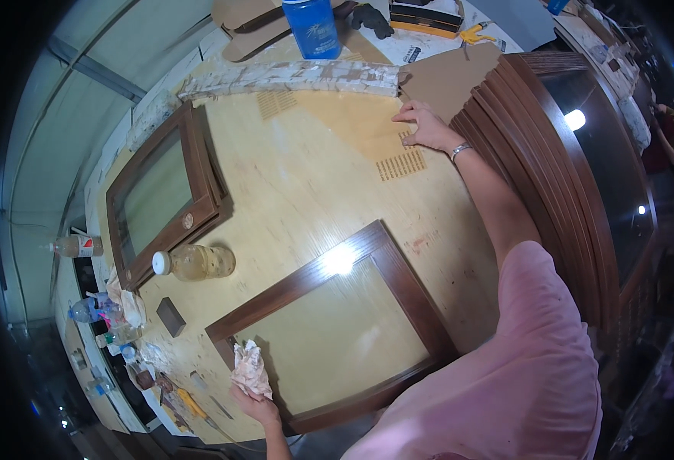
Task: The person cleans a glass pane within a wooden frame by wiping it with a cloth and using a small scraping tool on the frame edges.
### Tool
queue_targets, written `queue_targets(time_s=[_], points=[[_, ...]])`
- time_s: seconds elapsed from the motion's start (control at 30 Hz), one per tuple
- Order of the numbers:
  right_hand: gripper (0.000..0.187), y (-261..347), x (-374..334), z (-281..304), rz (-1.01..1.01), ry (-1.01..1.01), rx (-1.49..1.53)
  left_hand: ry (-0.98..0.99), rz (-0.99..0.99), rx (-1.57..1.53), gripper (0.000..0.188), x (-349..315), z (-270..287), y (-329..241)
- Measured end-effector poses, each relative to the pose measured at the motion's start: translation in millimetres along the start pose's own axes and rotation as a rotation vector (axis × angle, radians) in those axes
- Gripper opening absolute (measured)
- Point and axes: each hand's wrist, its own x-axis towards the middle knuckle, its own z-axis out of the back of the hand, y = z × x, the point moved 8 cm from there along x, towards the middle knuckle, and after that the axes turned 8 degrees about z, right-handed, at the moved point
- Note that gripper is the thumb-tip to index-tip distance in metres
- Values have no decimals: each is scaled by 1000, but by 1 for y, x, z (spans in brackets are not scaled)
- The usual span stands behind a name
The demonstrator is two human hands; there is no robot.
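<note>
The left hand [254, 405] is clamped on a crumpled rag [249, 370] at the near wooden frame [337, 326]. The right hand [426, 125], arm outstretched, lies flat and spread on a brown sheet [367, 123]. Two frames lie on the table [306, 192]; the second frame [164, 195] sits beside one lying bottle [195, 262].

Bright overhead light glares white off the near frame [337, 314]. Past it the surface [306, 184] is evenly lit, shadows soft. Fisheye bends edges; corners around go black and blurry.
</note>
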Motion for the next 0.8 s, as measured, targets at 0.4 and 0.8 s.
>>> queue_targets(time_s=[0.4, 0.8], points=[[30, -7, 15, -6, -93, 34, 34, -12, -10, 21, 39, 0, 0, 1], [20, -6, 23, -5, -111, 44, -26, -13, -11, 20, 39, 1, 0, 0]])
